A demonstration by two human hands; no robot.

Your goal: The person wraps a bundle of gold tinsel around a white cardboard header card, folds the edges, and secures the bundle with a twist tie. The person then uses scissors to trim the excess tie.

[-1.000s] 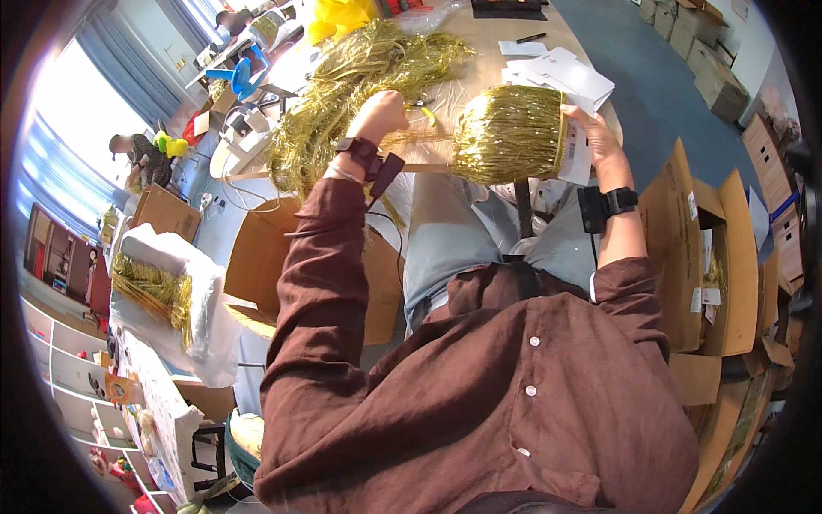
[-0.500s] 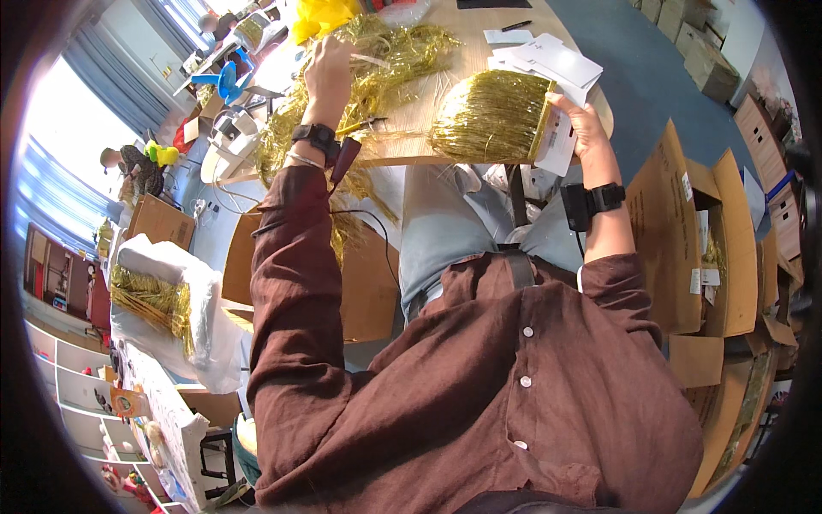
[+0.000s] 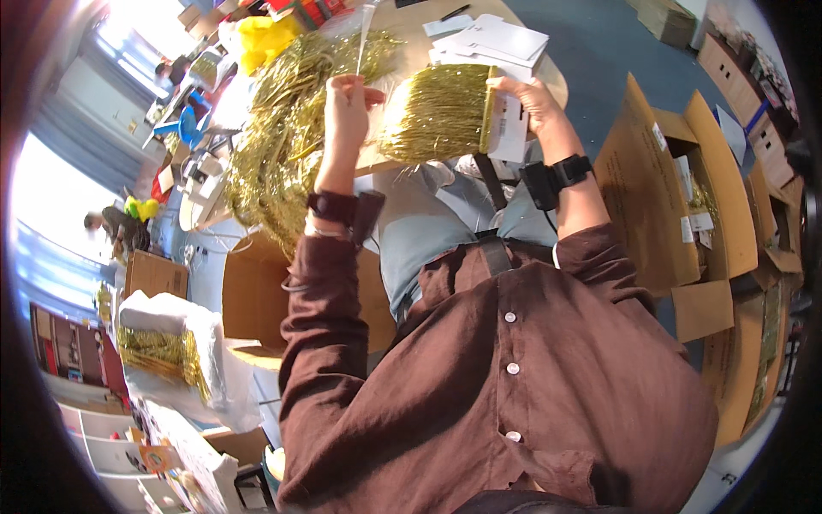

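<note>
Taking the gold fringe bundle (image 3: 435, 113) as the centre of a clock with 12 away from the person, its strands run along a long axis roughly from 9 to 3 o'clock, loose ends pointing to 9. The flat gold band (image 3: 489, 111) that heads them is at 3 and runs across, from 12 to 6. The bundle is at the near edge of the table (image 3: 414, 30); whether its underside rests there cannot be told. The two hands are apart: at 3 o'clock the right hand (image 3: 533, 101) is clamped on the band's end and the white card (image 3: 509, 128) beside it, while at 9 the left hand (image 3: 347, 107) pinches a thin white strip (image 3: 366, 41) that stands up toward 12. Beyond the left hand, also at 9, spreads a loose heap of gold tinsel (image 3: 278, 128), with a bright yellow item (image 3: 259, 41) at 10. Loose white cards (image 3: 505, 38) lie at 1 o'clock, a dark pen (image 3: 455, 12) at 12, and an open cardboard box (image 3: 644, 201) stands at 4.
</note>
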